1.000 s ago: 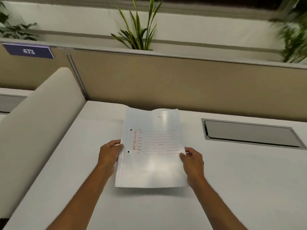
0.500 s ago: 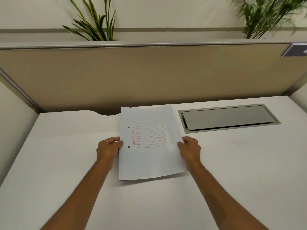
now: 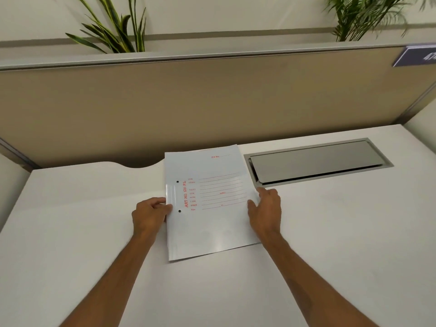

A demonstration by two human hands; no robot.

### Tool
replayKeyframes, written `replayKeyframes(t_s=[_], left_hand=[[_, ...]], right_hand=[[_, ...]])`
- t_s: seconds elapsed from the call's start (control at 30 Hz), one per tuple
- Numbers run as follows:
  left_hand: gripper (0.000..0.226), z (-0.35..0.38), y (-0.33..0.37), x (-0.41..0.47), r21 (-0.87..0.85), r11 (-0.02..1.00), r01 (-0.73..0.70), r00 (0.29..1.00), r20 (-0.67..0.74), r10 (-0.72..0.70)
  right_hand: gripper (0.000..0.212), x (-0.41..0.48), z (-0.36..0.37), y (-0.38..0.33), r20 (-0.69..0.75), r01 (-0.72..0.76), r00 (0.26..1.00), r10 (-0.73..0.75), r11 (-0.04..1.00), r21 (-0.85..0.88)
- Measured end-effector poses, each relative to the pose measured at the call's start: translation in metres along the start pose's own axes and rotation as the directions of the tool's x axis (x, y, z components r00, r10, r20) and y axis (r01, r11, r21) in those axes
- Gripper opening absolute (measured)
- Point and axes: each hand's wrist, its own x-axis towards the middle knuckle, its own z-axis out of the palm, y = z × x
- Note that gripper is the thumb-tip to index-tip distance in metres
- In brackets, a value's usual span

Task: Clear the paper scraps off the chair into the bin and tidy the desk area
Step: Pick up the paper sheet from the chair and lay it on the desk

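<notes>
A glossy white file folder (image 3: 207,223) with red print and two punch holes lies on the white desk (image 3: 94,256), near its back edge. My left hand (image 3: 149,214) grips the folder's left edge at the punch holes. My right hand (image 3: 266,212) holds the folder's right edge, fingers curled over it. The chair, paper scraps and bin are out of view.
A grey metal cable hatch (image 3: 316,161) is set into the desk just right of the folder. A beige partition (image 3: 212,97) stands behind the desk, with plants (image 3: 113,29) above it and a dark number plate (image 3: 417,55) at the top right.
Both hands have carried the folder from the left part of the desk toward the back, next to the cable hatch, and it now lies flatter. My view has turned right.
</notes>
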Motion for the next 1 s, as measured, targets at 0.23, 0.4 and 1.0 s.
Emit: replayKeyframes(t_s=[0.23, 0.4, 1.0], left_hand=[[0.071, 0.012, -0.01, -0.021, 0.485, 0.799, -0.354, 0.929, 0.083, 0.361], [0.083, 0.023, -0.031, -0.028, 0.672, 0.535, -0.512, 0.858, 0.371, 0.355], [0.022, -0.009, -0.039, -0.144, 0.541, 0.642, -0.544, 0.775, 0.03, 0.632]], right_hand=[[0.059, -0.026, 0.011, 0.011, 0.231, 0.468, 0.876, -0.424, 0.863, -0.19], [0.069, -0.028, 0.023, 0.019, 0.422, 0.533, 0.817, -0.393, 0.794, -0.293], [0.01, -0.09, -0.023, 0.016, 0.069, 0.643, 0.762, -0.644, 0.737, -0.209]])
